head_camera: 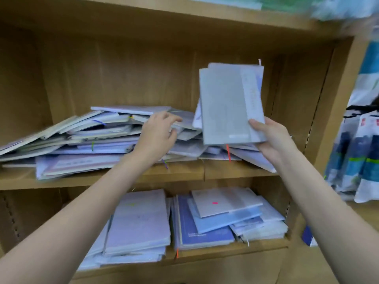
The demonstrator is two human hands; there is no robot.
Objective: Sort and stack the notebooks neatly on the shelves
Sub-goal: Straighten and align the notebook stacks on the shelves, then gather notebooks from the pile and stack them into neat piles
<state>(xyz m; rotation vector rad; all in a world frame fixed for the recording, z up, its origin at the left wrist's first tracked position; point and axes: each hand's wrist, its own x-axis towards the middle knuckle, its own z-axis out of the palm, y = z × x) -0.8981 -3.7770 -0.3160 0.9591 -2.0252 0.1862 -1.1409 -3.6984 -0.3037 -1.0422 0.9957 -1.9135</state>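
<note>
Middle shelf [180, 171]: loose heap of notebooks [86, 138], slumped leftward, several corners overhanging the front edge; open room above the heap up to the next board. Right hand [272, 140]: grips a small upright bundle of grey notebooks [227, 107] by its lower right corner, raised over the heap's right end, thumb across the front cover. Left hand [160, 134]: fingers loosely spread, resting on the heap's top near its middle, holding nothing. Lower shelf [235, 251]: flat notebook stacks [139, 224], the right ones askew, edges near the lip.

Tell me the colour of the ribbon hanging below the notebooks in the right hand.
Orange-red ribbon, clearest in the head view.
</note>
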